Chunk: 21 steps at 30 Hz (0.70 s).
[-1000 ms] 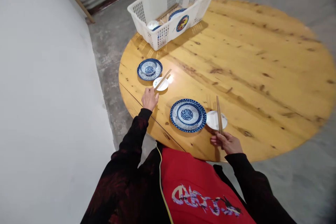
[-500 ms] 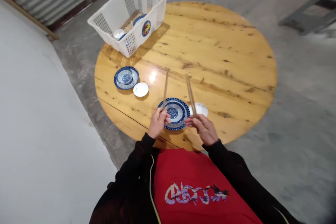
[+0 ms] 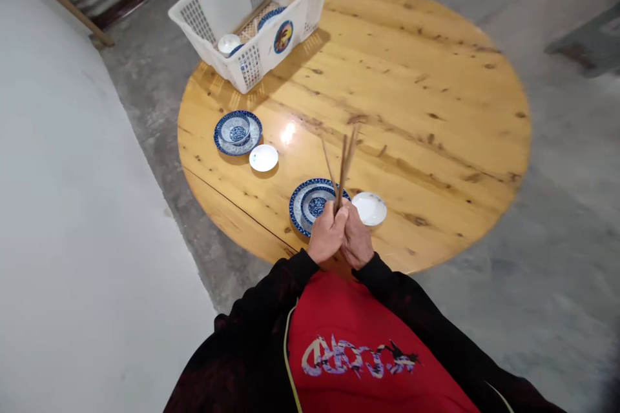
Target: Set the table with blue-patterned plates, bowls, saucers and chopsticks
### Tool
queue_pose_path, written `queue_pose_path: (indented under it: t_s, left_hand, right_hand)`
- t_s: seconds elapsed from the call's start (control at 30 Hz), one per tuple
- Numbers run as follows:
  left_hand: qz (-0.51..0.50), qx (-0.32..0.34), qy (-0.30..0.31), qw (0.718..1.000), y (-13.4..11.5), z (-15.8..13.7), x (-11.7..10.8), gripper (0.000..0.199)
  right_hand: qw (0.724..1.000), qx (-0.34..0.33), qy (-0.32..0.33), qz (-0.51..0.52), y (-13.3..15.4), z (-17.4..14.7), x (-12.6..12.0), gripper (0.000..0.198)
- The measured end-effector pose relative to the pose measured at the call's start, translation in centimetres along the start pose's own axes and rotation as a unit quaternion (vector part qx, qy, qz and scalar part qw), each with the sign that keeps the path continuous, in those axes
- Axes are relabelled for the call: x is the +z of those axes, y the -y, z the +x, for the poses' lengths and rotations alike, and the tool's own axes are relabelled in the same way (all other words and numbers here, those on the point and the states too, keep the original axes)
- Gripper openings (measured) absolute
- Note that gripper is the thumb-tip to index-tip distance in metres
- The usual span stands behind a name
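A loose bunch of chopsticks (image 3: 343,168), fanned and blurred at the tips, rises in front of a blue-and-white plate (image 3: 296,210) at the near edge of a wooden tabletop (image 3: 436,142). Because the tips spread unevenly, 1 stick could slip if the grip slackens, perhaps clattering onto the plate or the white bowl (image 3: 371,209) just beside it. The left hand (image 3: 329,232) and right hand (image 3: 357,237) press together, fingers curled closed around the sticks (the exact count is too blurred to tell).
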<state>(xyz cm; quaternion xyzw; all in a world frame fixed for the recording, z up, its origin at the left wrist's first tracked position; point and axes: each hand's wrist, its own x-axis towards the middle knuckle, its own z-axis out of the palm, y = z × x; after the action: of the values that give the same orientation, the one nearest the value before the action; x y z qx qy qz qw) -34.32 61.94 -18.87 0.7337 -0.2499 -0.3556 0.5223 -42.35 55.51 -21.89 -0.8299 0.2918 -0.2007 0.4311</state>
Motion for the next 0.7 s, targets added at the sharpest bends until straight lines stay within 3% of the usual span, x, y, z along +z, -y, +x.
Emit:
queue_pose_path:
  t_s: [0.07,0.13,0.3,0.47,0.6,0.7]
  left_hand:
    - [-0.007,0.004,0.005,1.0,0.2,0.3,-0.5,0.019]
    - [-0.017,0.013,0.002,1.0,0.3,0.5,-1.2,0.022]
    - [0.0,0.037,0.0,0.999,0.0,0.6,-2.7,0.028]
    - [0.004,0.044,0.113,0.993,-0.3,0.3,-2.9,0.025]
    - [-0.016,-0.006,0.197,0.98,-0.6,-0.8,-2.7,0.024]
    - [0.033,0.027,0.209,0.977,-0.6,-2.1,-3.4,0.023]
  right_hand:
    - [0.999,-0.028,0.02,0.023,-0.2,0.0,-0.2,0.054]
    - [0.994,-0.012,0.061,0.085,0.0,0.3,-0.6,0.056]
    - [0.928,0.145,0.11,0.324,1.9,2.5,-1.2,0.052]
    - [0.891,0.204,0.147,0.378,4.0,4.5,-1.9,0.051]
    - [0.883,0.235,0.127,0.386,4.5,4.5,-3.2,0.044]
    - [0.88,0.238,0.048,0.408,3.5,4.3,-4.7,0.041]
